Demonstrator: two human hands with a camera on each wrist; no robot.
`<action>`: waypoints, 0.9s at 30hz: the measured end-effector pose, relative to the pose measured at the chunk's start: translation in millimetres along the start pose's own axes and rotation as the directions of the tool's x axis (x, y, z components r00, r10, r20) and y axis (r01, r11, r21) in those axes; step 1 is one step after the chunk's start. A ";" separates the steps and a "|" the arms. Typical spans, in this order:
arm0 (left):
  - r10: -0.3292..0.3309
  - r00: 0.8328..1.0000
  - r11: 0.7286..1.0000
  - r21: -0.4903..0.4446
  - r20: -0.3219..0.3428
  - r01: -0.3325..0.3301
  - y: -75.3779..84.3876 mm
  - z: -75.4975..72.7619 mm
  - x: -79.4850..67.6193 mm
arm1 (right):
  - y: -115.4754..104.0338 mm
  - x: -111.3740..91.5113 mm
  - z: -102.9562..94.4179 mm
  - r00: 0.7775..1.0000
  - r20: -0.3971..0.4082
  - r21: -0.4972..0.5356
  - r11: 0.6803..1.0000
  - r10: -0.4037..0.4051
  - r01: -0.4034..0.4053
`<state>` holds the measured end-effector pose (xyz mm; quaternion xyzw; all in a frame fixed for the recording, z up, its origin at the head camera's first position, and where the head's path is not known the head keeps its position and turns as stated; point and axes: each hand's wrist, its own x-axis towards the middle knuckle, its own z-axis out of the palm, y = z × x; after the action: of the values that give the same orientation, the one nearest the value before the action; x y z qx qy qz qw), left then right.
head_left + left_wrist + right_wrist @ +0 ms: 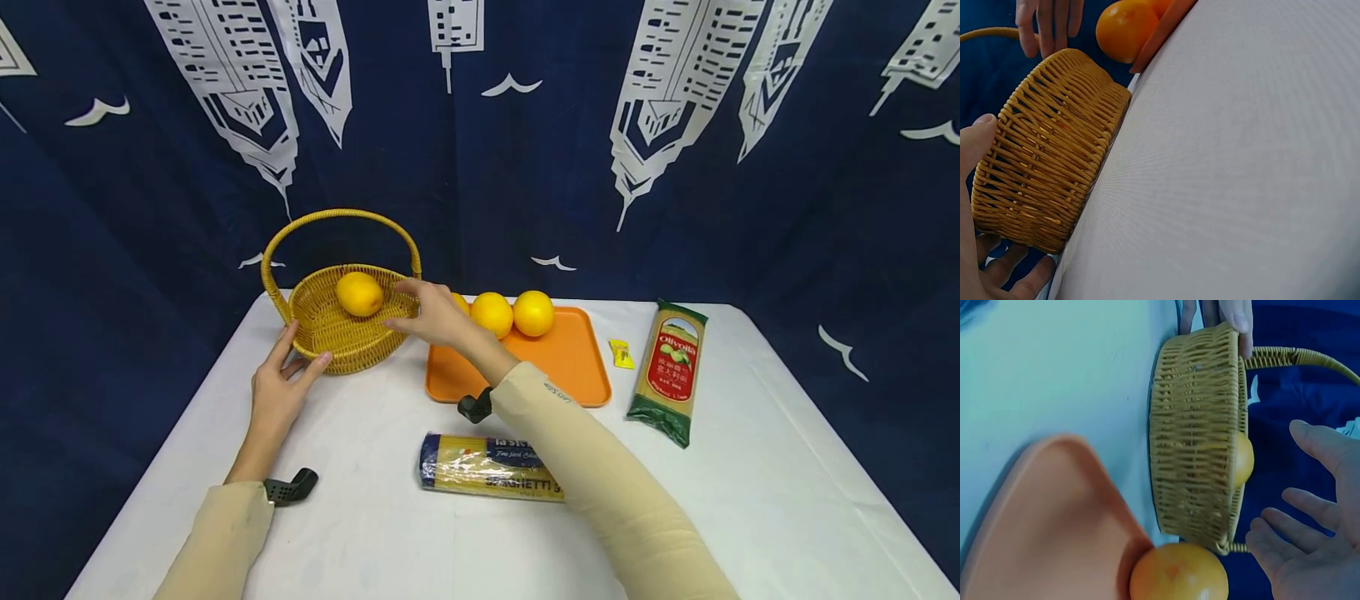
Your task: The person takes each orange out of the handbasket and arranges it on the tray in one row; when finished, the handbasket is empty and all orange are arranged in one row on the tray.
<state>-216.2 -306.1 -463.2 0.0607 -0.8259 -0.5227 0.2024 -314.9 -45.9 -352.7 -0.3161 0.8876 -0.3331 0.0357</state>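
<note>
A wicker basket with a tall arched handle stands at the back left of the table, one orange lying inside it. My left hand holds the basket's near left side, thumb at the rim and fingers along the outer wall. Over the basket's right rim is my right hand, its fingers spread and nothing in its grasp. In the right wrist view the right palm faces the basket, apart from the orange. Beside it, an orange plastic tray bears three oranges along its back edge, one partly hidden by my right hand.
A spaghetti pack lies in front of the tray, partly under my right sleeve in the head view. Further right are a small yellow packet and a green-ended pasta bag. A dark blue curtain hangs behind the white table.
</note>
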 end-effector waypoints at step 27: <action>0.004 1.000 1.000 -0.027 0.008 -0.003 -3.2 0.0 0.1 | -9.2 66.0 61.2 0.980 -0.147 0.082 0.989 0.136 -0.125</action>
<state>-216.7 -307.6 -466.0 0.0542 -0.8197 -0.5338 0.2006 -345.8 -124.6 -384.8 -0.2294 0.8938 -0.3853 0.0013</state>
